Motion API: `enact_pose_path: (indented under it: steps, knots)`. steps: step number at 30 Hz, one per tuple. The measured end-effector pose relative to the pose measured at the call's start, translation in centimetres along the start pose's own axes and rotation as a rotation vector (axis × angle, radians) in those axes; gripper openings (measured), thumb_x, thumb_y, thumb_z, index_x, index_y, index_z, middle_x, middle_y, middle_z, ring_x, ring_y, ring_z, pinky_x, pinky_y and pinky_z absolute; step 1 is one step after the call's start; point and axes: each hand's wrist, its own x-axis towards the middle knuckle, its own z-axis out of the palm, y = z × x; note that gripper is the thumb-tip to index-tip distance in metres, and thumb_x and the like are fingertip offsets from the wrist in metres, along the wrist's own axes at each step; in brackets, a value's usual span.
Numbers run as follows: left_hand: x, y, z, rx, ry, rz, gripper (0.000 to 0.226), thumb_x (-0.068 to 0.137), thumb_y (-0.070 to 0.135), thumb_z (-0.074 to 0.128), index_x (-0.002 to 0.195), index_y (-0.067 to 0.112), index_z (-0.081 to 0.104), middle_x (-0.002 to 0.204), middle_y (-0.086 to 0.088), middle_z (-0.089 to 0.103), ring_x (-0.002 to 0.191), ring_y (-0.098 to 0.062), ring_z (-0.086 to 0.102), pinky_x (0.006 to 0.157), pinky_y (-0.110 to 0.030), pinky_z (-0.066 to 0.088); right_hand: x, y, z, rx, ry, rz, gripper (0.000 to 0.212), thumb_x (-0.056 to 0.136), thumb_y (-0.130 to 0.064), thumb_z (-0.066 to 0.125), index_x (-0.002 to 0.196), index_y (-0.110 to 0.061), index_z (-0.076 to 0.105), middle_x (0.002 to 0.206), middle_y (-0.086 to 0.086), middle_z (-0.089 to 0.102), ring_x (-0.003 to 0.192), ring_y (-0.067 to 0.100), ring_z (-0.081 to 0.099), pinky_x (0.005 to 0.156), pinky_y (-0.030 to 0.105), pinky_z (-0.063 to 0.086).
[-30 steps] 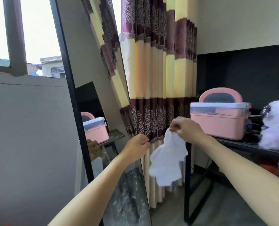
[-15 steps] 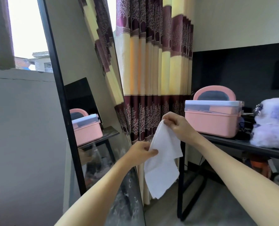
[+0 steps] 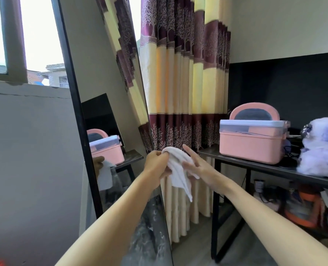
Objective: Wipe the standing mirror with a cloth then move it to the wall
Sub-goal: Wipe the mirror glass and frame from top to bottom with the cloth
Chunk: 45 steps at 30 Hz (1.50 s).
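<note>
Hands met before the curtain: left hand pinched a white cloth, right hand pressed spread fingers against it, beside the standing mirror.

The mirror stands left of the curtain, the table right, bearing a box.

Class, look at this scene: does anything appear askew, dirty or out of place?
The tall black-framed standing mirror leans steeply instead of standing upright, and the lower part of its glass looks smeared with whitish streaks. Both hands are bunching the white cloth beside it.
</note>
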Motion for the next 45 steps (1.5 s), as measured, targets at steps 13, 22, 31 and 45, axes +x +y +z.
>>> enact_pose_path:
  steps: [13, 22, 31, 45]
  knots:
    - [-4.6, 8.1, -6.3, 0.933, 0.439, 0.811, 0.024, 0.094, 0.021, 0.042, 0.107, 0.013, 0.061, 0.106, -0.001, 0.064, 0.096, -0.019, 0.053, 0.081, -0.032, 0.041, 7.1, -6.5, 4.7, 0.135, 0.451, -0.15, 0.026, 0.092, -0.001, 0.038, 0.11, -0.01, 0.053, 0.084, 0.0, 0.055, 0.072, 0.013, 0.049, 0.06, 0.019, 0.037]
    - [-5.3, 12.7, -14.0, 0.963, 0.804, 0.899, 0.052, 0.084, 0.031, 0.034, 0.132, 0.017, 0.047, 0.143, -0.006, 0.037, 0.132, -0.026, 0.03, 0.105, -0.045, 0.022, 16.4, -17.3, 7.1, 0.052, 0.575, -0.487, 0.045, 0.093, -0.005, 0.041, 0.136, -0.015, 0.04, 0.126, 0.009, 0.053, 0.111, 0.019, 0.052, 0.096, 0.032, 0.044]
    - [-3.8, 11.1, -16.9, 0.24, 0.254, 0.618, 0.03, 0.103, 0.027, 0.031, 0.11, 0.028, 0.06, 0.113, 0.008, 0.063, 0.108, -0.005, 0.055, 0.101, -0.026, 0.041, 14.4, -15.7, 13.2, 0.101, 0.363, -0.739, 0.029, 0.088, -0.022, 0.046, 0.114, -0.025, 0.057, 0.12, 0.007, 0.057, 0.116, 0.014, 0.052, 0.102, 0.031, 0.045]
    - [-4.6, 7.7, -15.3, 0.154, 0.257, 0.578, 0.021, 0.101, 0.031, 0.036, 0.087, 0.032, 0.052, 0.087, 0.023, 0.048, 0.084, 0.005, 0.044, 0.087, -0.025, 0.035, 4.8, -6.7, 11.2, 0.05, -0.035, -0.399, 0.045, 0.085, 0.011, 0.04, 0.08, -0.03, 0.059, 0.096, 0.001, 0.053, 0.071, -0.011, 0.051, 0.064, 0.01, 0.04]
